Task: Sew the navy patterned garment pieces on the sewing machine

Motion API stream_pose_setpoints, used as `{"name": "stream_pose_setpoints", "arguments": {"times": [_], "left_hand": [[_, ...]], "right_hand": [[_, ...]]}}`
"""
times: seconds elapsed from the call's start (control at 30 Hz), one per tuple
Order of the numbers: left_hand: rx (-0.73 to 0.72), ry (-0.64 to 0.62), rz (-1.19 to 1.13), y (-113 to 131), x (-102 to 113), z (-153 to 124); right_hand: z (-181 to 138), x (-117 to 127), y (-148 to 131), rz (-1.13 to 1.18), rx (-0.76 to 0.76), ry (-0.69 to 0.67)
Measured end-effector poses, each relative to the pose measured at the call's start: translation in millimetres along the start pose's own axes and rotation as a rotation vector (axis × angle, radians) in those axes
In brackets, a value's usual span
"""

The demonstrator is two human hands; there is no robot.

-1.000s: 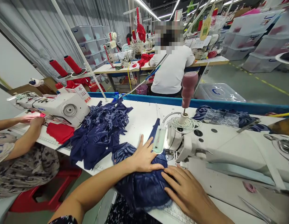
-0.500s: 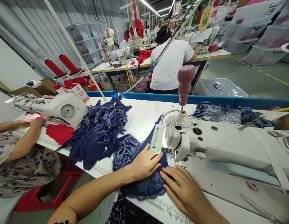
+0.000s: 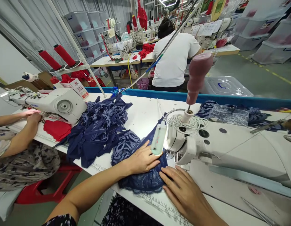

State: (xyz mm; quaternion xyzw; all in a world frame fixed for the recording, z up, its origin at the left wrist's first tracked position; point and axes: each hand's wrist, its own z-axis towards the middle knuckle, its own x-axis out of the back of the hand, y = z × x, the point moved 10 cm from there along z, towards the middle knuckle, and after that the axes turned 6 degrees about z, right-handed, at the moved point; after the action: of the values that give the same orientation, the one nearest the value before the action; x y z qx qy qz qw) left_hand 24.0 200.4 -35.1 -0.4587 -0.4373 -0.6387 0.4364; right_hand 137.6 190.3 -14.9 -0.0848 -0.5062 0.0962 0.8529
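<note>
A piece of navy lace fabric (image 3: 142,182) lies at the needle end of a white sewing machine (image 3: 235,150), one part reaching under the presser foot. My left hand (image 3: 143,159) rests flat on top of this fabric, fingers stretched toward the foot and their tips partly behind a small pale-green tray. On the near right side, my right hand (image 3: 183,190) lies with fingers extended, the tips touching the fabric's edge. Neither hand grips anything that I can see. A screwdriver with a mauve handle (image 3: 199,75) stands upright on the machine head.
A heap of navy fabric pieces (image 3: 96,128) lies to the left. Beyond it, a co-worker's hands (image 3: 34,117) hold red cloth at another machine (image 3: 53,105). Tweezers (image 3: 257,210) lie at the lower right. A printed ruler (image 3: 159,205) runs along the table's front edge.
The camera view has shifted slightly. Both hands stay on the navy lace fabric, with little visible movement of hands or cloth.
</note>
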Motion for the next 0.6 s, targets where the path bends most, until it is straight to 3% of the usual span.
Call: {"name": "stream_pose_setpoints", "arguments": {"times": [0.13, 0.4, 0.6], "left_hand": [[-0.016, 0.048, 0.007, -11, 2, 6], [-0.020, -0.027, 0.015, -28, -9, 23], [0.048, 0.004, 0.012, -19, 4, -7]], "right_hand": [[-2, -5, 2, -0.036, 0.005, -0.041], [-7, -11, 6, -0.066, -0.002, -0.081], [-6, 4, 10, 0.070, -0.033, 0.059]]}}
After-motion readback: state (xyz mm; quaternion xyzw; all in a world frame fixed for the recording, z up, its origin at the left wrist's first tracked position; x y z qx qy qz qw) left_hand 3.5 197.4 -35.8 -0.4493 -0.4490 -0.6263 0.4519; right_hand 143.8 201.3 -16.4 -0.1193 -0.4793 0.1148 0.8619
